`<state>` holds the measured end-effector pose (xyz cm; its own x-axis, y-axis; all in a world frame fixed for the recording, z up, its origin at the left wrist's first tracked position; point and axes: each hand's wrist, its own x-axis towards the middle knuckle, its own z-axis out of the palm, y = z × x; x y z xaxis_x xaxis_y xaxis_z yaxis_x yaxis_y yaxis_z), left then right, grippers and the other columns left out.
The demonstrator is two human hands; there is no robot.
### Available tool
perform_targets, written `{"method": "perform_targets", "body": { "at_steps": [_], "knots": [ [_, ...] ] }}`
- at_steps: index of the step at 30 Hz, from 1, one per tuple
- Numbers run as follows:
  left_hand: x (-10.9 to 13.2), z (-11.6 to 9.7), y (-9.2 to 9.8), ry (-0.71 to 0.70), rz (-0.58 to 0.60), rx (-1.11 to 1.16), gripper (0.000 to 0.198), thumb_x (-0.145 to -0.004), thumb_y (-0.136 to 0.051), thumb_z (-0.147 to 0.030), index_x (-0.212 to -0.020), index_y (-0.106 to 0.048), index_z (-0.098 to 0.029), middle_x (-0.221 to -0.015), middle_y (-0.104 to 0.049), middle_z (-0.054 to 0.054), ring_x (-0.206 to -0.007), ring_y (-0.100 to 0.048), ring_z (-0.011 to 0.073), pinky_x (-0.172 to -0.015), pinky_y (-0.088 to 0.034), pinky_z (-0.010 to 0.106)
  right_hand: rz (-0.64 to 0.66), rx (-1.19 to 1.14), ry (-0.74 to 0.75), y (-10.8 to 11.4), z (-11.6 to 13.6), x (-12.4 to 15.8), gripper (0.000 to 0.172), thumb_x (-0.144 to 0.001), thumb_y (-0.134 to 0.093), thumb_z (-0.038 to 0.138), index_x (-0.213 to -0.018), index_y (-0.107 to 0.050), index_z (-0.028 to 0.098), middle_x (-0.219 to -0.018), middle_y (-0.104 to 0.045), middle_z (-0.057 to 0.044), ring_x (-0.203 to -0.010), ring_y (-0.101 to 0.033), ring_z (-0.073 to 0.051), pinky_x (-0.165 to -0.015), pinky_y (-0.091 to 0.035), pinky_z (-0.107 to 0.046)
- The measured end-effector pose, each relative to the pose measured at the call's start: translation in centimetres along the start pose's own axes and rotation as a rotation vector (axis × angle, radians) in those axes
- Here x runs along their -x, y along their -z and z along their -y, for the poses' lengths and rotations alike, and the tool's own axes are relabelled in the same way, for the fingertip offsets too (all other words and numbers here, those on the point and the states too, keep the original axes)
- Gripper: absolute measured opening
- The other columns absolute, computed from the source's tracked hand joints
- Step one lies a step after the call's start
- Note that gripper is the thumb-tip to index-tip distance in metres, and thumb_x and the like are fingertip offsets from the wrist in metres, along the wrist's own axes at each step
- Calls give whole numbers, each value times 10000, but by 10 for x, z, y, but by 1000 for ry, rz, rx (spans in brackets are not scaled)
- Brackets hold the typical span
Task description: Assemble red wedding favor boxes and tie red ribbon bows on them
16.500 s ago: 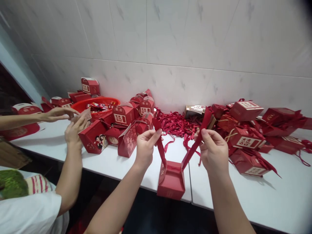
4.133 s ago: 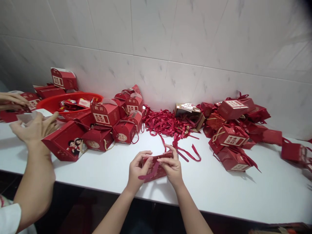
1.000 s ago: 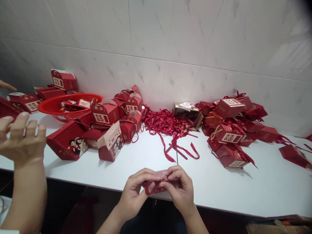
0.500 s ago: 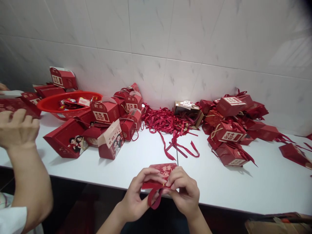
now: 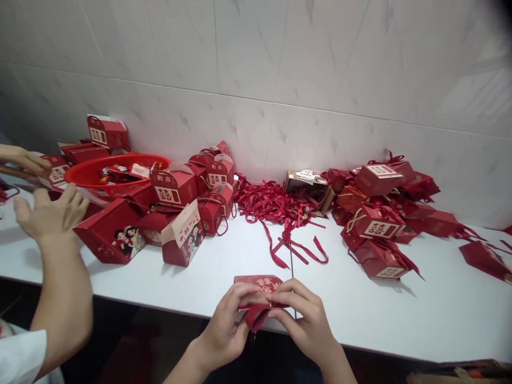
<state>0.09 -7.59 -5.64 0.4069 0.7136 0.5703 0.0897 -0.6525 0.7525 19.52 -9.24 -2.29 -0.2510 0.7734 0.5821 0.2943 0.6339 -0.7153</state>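
A small flattened red gift box (image 5: 259, 284) with gold characters lies at the front edge of the white table (image 5: 224, 266). Both my hands are closed on it and on its dark red ribbon (image 5: 256, 316). My left hand (image 5: 230, 325) pinches the ribbon and the box's near left corner. My right hand (image 5: 306, 320) pinches the ribbon from the right, fingertips meeting the left ones. The ribbon loop hangs just below my fingers, partly hidden.
A heap of loose red ribbons (image 5: 276, 202) lies by the tiled wall. Assembled red boxes (image 5: 378, 229) pile at the right, more boxes (image 5: 176, 192) and a red basin (image 5: 116, 173) at the left. Another person's hand (image 5: 52, 213) works at the far left.
My hands have drawn the ribbon loop shorter and tighter against the box's near edge. The other person's hand at the left has moved right and opened its fingers.
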Motion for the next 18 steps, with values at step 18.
{"method": "perform_targets", "body": {
  "at_steps": [18],
  "knots": [
    [-5, -21, -6, 427, -14, 266, 292, -941, -443, -282, -1212, -333, -278, -923, -656, 46, -758, -663, 166, -658, -548, 267, -5, 114, 19, 10, -2, -1, 206, -785, -720, 195, -979, -672, 243, -849, -672, -38, -807, -587, -200, -705, -497, -331]
  ]
}}
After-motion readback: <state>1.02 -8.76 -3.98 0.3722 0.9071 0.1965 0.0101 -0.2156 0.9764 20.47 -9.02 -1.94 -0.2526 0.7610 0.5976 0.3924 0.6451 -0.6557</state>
